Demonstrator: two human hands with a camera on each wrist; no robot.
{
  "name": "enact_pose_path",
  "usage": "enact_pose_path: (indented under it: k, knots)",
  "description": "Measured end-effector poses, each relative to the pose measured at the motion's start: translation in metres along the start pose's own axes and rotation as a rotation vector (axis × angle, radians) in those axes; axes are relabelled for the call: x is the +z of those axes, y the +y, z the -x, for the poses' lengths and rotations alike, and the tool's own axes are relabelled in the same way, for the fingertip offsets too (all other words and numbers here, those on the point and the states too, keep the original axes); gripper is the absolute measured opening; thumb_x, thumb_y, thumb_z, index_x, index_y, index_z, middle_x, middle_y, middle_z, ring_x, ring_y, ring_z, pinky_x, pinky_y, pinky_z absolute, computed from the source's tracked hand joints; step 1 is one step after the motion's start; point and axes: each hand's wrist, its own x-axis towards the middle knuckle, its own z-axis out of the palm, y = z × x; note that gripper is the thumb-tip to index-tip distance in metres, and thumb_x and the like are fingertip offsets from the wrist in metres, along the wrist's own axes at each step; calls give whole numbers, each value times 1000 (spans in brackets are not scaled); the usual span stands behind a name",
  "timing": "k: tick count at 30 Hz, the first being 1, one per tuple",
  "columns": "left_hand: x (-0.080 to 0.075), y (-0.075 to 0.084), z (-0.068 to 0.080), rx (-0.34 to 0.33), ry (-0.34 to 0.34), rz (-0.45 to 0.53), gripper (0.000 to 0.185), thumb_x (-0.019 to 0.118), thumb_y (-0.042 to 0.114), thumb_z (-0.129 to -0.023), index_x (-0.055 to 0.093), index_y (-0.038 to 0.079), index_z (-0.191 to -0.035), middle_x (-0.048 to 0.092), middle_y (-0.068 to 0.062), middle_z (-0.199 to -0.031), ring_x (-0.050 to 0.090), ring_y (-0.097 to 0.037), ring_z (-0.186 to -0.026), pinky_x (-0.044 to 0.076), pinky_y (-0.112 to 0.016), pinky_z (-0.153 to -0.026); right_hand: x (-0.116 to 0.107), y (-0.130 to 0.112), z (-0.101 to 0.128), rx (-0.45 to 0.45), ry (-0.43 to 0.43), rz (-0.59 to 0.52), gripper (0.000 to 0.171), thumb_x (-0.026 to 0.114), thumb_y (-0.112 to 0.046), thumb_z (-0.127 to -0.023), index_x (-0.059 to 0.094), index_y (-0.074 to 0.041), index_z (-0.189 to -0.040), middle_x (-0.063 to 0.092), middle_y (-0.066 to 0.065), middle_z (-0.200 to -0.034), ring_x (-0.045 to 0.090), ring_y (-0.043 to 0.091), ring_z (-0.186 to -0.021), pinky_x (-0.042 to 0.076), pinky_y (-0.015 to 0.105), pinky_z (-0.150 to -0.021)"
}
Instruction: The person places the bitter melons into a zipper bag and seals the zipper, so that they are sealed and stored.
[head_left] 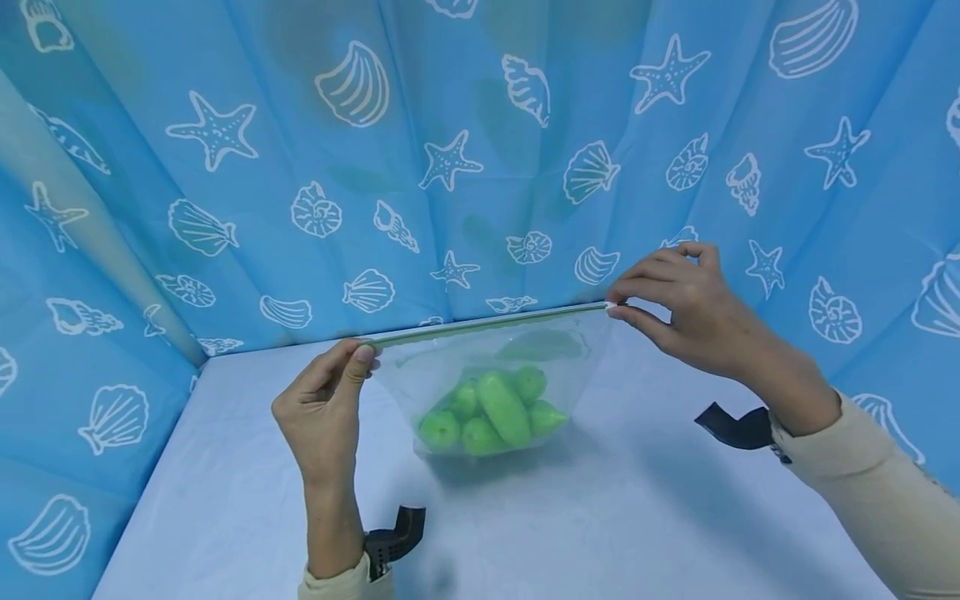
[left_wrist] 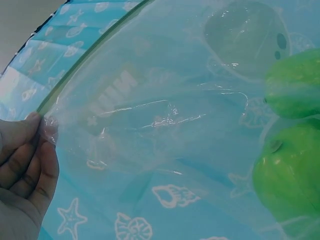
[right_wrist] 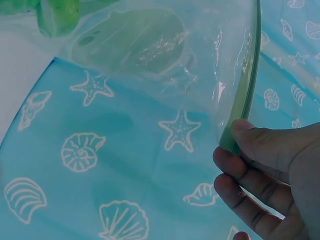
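A clear zip-top bag (head_left: 495, 367) hangs stretched between both hands above the pale blue tabletop (head_left: 225, 500), its green seal strip (head_left: 487, 322) running taut from one grip to the other. The left hand (head_left: 324, 417) pinches the strip's left end between thumb and fingertips; the right hand (head_left: 686, 304) pinches the right end, slightly higher, so the strip slopes upward toward it. The bag's body sags below the two grips, its bottom resting on the table, with several green toy vegetables (head_left: 491, 410) heaped inside. A blue curtain printed with shells and starfish (head_left: 450, 158) stands behind.
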Motion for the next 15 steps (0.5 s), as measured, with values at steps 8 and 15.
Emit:
enact_pose_path:
  k: [8,15]
  knots:
    - [-4,6,-1,-9,-69,-16,14,65,-4,-81,69,-7,-94,68,-18,-81,64,-19,-71,52,-24,-70,0,3,6,11,6,-42,16,73,-21,-78,71,-12,-91,65,-2,-89,56,16,-88,29,51,-81]
    - [-21,15,3,-16,-264,-301,20,69,7,-82,68,6,-102,68,-3,-87,63,-12,-79,49,-19,-76,-1,-4,14,36,-75,-123,34,76,-5,-71,68,-14,-102,62,-8,-90,53,4,-78,42,18,-63]
